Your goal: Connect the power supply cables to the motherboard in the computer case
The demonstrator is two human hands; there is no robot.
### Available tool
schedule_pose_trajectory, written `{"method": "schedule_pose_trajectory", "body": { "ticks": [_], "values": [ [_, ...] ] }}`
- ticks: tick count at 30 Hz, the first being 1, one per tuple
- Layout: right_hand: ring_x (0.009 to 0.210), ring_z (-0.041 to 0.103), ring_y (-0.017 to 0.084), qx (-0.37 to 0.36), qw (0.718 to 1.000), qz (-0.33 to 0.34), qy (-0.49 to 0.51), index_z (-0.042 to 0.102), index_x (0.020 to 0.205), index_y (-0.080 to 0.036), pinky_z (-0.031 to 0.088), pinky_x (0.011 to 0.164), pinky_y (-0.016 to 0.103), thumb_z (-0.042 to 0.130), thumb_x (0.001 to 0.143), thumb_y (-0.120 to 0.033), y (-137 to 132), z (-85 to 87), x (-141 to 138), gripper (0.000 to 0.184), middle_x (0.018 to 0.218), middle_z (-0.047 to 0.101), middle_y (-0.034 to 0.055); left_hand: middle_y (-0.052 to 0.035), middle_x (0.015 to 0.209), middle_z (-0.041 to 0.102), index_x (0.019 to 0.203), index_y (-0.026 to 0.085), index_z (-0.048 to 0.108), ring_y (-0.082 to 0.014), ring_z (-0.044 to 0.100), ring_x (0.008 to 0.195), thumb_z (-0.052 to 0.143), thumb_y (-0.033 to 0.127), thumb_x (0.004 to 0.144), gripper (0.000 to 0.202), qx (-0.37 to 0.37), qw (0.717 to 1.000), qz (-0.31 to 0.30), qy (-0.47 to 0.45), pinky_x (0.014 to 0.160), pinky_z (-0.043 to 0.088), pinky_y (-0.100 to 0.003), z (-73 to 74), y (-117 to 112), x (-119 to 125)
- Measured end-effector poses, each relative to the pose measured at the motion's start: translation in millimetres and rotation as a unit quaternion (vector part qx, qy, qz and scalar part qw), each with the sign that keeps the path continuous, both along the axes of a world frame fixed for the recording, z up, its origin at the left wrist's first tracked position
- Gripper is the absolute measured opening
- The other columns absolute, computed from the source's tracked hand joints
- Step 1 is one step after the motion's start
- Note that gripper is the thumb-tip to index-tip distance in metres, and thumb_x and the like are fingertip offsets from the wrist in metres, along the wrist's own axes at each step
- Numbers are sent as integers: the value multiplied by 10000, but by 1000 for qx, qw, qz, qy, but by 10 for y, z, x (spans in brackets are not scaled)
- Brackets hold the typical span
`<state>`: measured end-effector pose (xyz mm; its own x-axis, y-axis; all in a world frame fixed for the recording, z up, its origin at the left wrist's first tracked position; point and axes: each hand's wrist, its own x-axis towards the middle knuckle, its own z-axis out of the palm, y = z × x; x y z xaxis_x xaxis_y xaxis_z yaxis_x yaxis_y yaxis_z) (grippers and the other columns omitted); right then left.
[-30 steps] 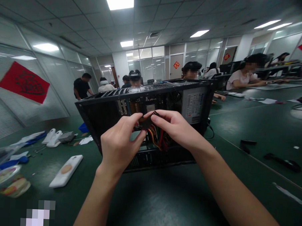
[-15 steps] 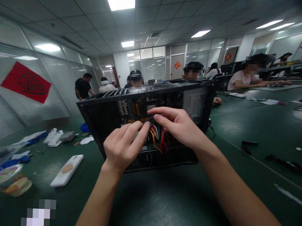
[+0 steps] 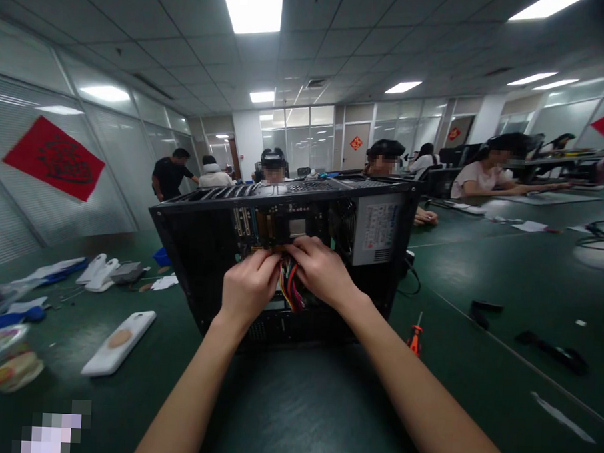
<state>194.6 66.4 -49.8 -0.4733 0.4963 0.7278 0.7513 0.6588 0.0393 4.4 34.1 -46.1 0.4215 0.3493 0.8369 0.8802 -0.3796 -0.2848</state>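
Note:
A black computer case (image 3: 195, 255) stands before me with its open side showing the motherboard (image 3: 269, 220) and the power supply (image 3: 376, 230). My left hand (image 3: 250, 277) and my right hand (image 3: 325, 271) meet at the motherboard's lower edge. Both are closed, fingertips pinching the connector at the top of a bundle of coloured power cables (image 3: 292, 289). The connector itself is mostly hidden by my fingers. Below them the red, yellow and black wires hang down. Whether the connector sits fully in its socket cannot be seen.
An orange screwdriver (image 3: 415, 338) lies right of the case, with black brackets (image 3: 551, 349) beyond. A white phone (image 3: 119, 344), a plastic cup (image 3: 6, 357) and adapters (image 3: 100, 272) lie at the left. Other people sit across the green table (image 3: 304, 407).
Both hands have come closer together and pressed in against the board with the connector. The right fingers, stretched out before, are now curled. My view has shifted, bringing the screwdriver into sight.

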Motion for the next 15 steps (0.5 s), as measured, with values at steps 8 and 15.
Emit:
{"method": "schedule_pose_trajectory", "body": {
  "ticks": [8, 15],
  "values": [
    [1156, 580, 212, -228, 967, -116, 14, 645, 1159, -159, 468, 937, 299, 490, 946, -175, 354, -353, 303, 265, 1262, 591, 115, -71, 1168, 736, 1185, 204, 715, -233, 704, 1050, 546, 248, 965, 281, -251, 966, 8, -60, 912, 556, -322, -346, 366, -89],
    [1020, 642, 229, -220, 969, -104, -31, 678, 1027, -169, 491, 807, 315, 529, 890, -225, 323, -326, 190, 210, 1177, 645, 98, -78, 1125, 730, 1192, 228, 703, -241, 699, 1029, 491, 220, 975, 304, -332, 935, 26, 118, 842, 538, -317, -212, 664, 158]
  ]
}}
